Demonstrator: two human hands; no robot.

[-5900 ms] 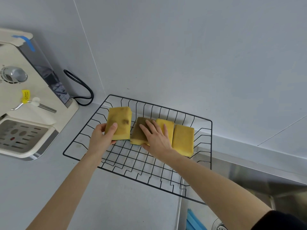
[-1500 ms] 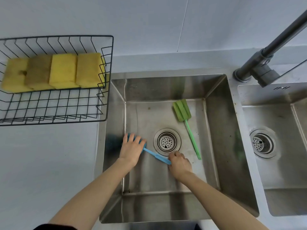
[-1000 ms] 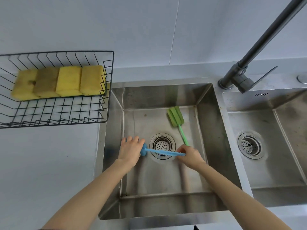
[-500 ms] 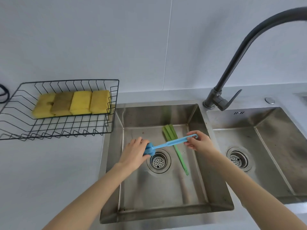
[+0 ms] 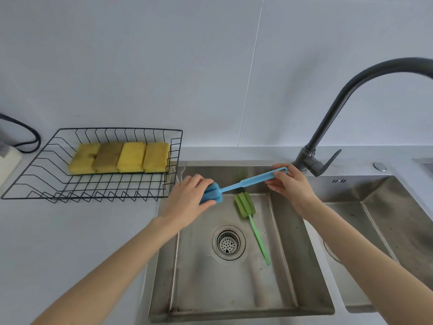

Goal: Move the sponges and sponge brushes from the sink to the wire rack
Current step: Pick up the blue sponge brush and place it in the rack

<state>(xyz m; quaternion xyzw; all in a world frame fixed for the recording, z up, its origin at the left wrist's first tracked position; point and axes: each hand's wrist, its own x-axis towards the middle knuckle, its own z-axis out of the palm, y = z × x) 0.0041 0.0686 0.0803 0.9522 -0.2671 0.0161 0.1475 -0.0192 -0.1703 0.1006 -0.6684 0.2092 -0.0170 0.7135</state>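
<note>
A blue sponge brush (image 5: 248,182) hangs above the back of the steel sink (image 5: 283,249), held at both ends. My left hand (image 5: 189,199) grips its blue foam head near the sink's left rim. My right hand (image 5: 291,186) pinches the handle's looped end close to the tap. A green sponge brush (image 5: 248,213) lies on the sink floor, its head toward the back, its handle running to the right of the drain (image 5: 229,242). The black wire rack (image 5: 58,191) stands on the counter to the left and holds several yellow sponges (image 5: 131,157) in a row along its back.
A dark curved tap (image 5: 332,118) rises behind the sink's right corner. A second basin (image 5: 386,226) lies to the right. A black cable (image 5: 28,134) and a white appliance corner (image 5: 7,160) sit left of the rack. Grey counter (image 5: 70,242) runs in front of the rack.
Both hands took the blue brush off the sink floor and lifted it up and back above the sink. The green brush has stayed put.
</note>
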